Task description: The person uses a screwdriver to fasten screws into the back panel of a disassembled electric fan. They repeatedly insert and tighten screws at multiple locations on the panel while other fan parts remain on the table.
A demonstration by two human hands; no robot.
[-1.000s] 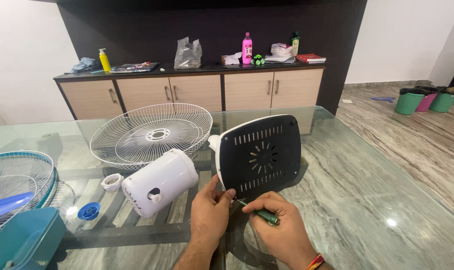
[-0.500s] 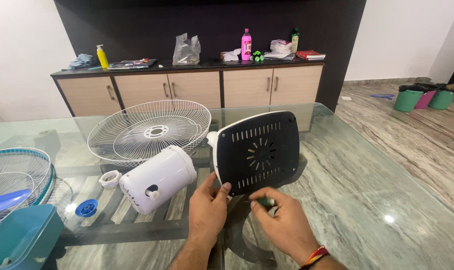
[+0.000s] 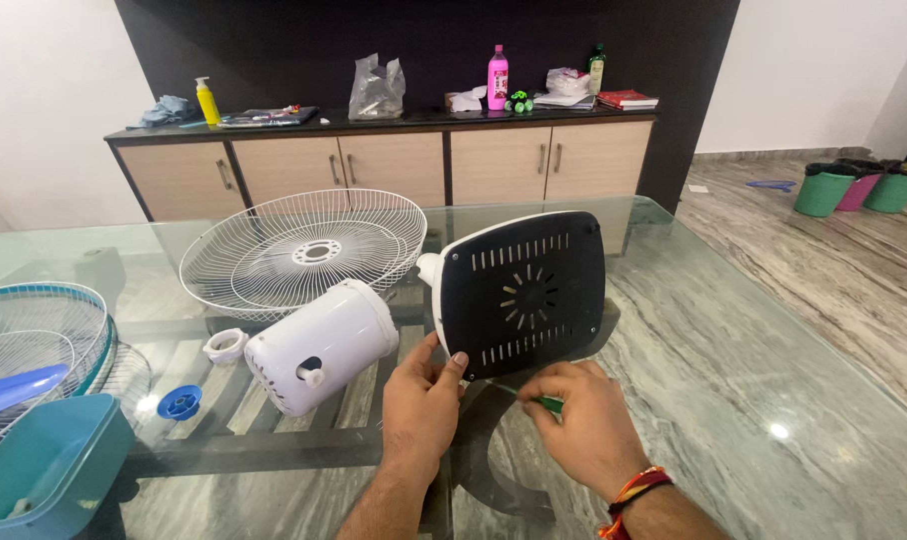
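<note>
Glass table [image 3: 734, 400] bore all parts. White fan grille [image 3: 304, 250] lay beyond the hands; white motor housing [image 3: 319, 345] lay left of them. Fan base [image 3: 522, 295], tipped on edge, was steadied by the left hand [image 3: 424, 405] pinching its lower corner. Right hand [image 3: 584, 420] was closed around a green-handled screwdriver [image 3: 542, 402], directly beneath the base.

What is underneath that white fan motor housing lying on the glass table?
The white motor housing rests on its side on the glass table. Through the glass, dark slats of the table's frame show below. The spot directly beneath the housing is covered by it.
</note>
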